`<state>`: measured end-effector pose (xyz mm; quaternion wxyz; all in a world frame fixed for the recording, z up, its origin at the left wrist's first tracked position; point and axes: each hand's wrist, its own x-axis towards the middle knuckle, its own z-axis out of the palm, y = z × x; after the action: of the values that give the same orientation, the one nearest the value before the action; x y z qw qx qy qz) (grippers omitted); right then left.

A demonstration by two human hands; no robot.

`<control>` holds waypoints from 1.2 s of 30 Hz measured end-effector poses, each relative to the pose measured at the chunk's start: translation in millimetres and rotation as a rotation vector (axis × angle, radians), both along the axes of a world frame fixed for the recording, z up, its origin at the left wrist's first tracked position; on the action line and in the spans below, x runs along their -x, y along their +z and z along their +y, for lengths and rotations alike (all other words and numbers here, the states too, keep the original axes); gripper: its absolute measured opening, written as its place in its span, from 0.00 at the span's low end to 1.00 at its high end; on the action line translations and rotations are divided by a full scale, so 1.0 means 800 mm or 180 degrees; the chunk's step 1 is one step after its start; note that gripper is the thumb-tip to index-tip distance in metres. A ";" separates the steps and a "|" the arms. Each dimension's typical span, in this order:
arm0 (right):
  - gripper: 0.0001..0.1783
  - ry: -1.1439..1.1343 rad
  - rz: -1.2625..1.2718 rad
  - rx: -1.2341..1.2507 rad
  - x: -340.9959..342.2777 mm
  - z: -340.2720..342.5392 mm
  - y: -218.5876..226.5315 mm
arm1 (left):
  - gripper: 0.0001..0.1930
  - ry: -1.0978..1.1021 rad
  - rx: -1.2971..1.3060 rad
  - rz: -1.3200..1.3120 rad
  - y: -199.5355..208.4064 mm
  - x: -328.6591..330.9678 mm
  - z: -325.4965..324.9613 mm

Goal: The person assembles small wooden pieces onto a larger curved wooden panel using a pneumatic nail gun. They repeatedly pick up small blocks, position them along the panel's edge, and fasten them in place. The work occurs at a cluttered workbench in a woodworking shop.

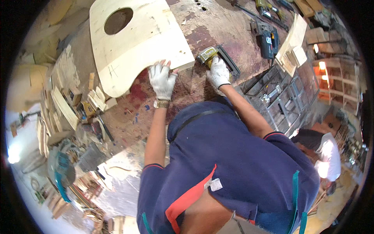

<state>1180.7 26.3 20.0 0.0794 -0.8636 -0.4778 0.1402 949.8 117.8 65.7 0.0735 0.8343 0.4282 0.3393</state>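
Note:
A pale wooden panel [144, 43] with a round hole and a curved cutout lies on the worn workbench. At the cutout's edge, my left hand [161, 82] in a white fingerless glove rests its outstretched fingers on the wood, thumb apart. Just right of the panel's corner is a yellow and black nail gun [207, 55], lying on its side on the bench. My gloved right hand [219, 74] is closed round its handle, part of which the fingers hide.
A dark jigsaw [266, 41] and wood offcuts [291, 48] stand at the bench's right. Beside them is a metal frame [286, 97]. Wood scraps [64, 107] crowd the left, with a teal power saw [61, 173] below. Another person [327, 156] is at the lower right.

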 end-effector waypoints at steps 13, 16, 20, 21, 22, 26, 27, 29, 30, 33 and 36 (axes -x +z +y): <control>0.25 0.0098 0.1424 0.0046 -0.058 0.016 0.201 | 0.23 -0.0777 0.0960 0.1174 -0.021 0.024 0.041; 0.24 0.0286 0.1801 -0.0120 -0.031 0.025 0.256 | 0.23 -0.0740 0.0990 0.0990 -0.018 0.022 0.040; 0.27 0.0420 0.2269 -0.0232 -0.006 0.037 0.263 | 0.24 -0.0715 0.0878 0.1178 -0.028 0.016 0.046; 0.28 0.0443 0.2351 -0.0218 -0.001 0.040 0.260 | 0.24 -0.0717 0.0841 0.1257 -0.029 0.015 0.047; 0.28 0.0495 0.2028 -0.0081 0.004 0.040 0.264 | 0.23 -0.0716 0.0804 0.1337 -0.031 0.013 0.047; 0.29 0.0454 0.1955 0.0168 0.013 0.042 0.248 | 0.22 -0.0691 0.0991 0.1306 -0.023 0.012 0.044; 0.29 0.0443 0.1908 0.0165 0.015 0.043 0.243 | 0.22 -0.0704 0.0970 0.1272 -0.026 0.013 0.045; 0.29 0.0419 0.1844 0.0160 0.017 0.043 0.236 | 0.21 -0.0711 0.0914 0.1231 -0.032 0.013 0.045; 0.29 0.0406 0.1827 0.0159 0.017 0.043 0.234 | 0.22 -0.0705 0.0879 0.1222 -0.035 0.013 0.044; 0.29 0.0420 0.1818 0.0134 0.015 0.043 0.223 | 0.23 -0.0717 0.0881 0.1239 -0.037 0.013 0.044; 0.30 0.0534 0.1495 0.0085 0.019 0.044 0.220 | 0.24 -0.0721 0.0871 0.1229 -0.044 0.012 0.045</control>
<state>1165.4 61.3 196.0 0.1649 -0.7655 -0.5144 0.3495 940.4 154.1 30.5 0.1401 0.9085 0.3801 0.1024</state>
